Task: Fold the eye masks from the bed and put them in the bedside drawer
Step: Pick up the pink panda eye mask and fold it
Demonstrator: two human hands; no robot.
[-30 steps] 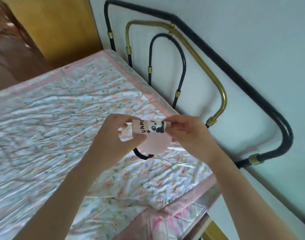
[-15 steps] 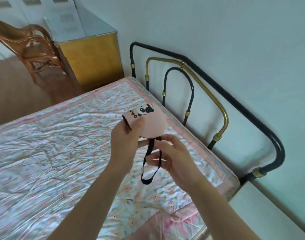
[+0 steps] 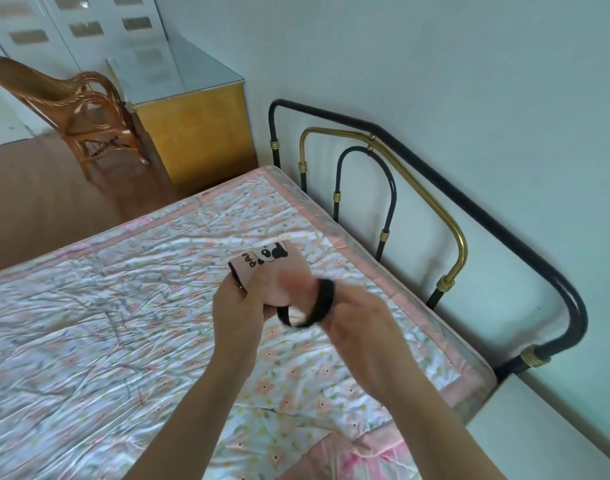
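A folded pink eye mask (image 3: 279,268) with a panda print is held up above the bed (image 3: 89,323). My left hand (image 3: 239,306) grips its left side, thumb on the front. Just right of the mask, my right hand (image 3: 355,327) is blurred, and the mask's black elastic strap (image 3: 320,303) loops over its fingers. The bedside drawer is not in view; only a white top (image 3: 545,427) shows at the lower right, beside the bed.
A black and brass metal headboard (image 3: 452,216) runs along the wall on the right. A yellow cabinet (image 3: 199,133) and a rattan chair (image 3: 85,116) stand beyond the bed's far side. A pink patterned cloth (image 3: 365,455) lies at the bed's near corner.
The right hand has let go of the mask's top edge, dropped to the hanging black strap, and now lifts it up around its fingers beside the mask. The camera view has tilted upward.
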